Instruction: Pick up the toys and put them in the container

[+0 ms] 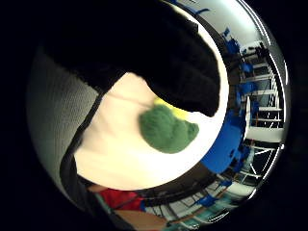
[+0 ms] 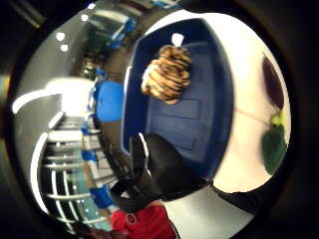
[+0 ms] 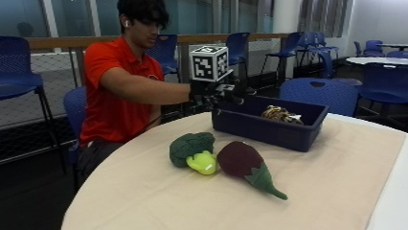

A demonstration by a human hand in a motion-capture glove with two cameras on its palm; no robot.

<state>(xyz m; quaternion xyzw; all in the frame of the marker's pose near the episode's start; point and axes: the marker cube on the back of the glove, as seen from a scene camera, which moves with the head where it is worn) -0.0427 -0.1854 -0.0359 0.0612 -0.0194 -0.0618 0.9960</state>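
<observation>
While the gloved right hand (image 3: 220,92) hovers mid-frame above the blue container's (image 3: 267,128) rim — fingers unclear, cannot tell — a striped toy (image 3: 279,114) lies inside; broccoli (image 3: 193,151) and eggplant (image 3: 245,165) touch lower centre.

You had three plush toys: one tiger (image 3: 280,114) in the single blue container (image 3: 267,129) beside your gloved right hand (image 3: 220,92), one broccoli (image 3: 193,151) and one eggplant (image 3: 245,165) on the table further off.

Room: blue chairs (image 3: 319,93), white tables (image 3: 381,60), railing (image 3: 83,42) before large windows (image 3: 70,17); floor apparently dark.
</observation>
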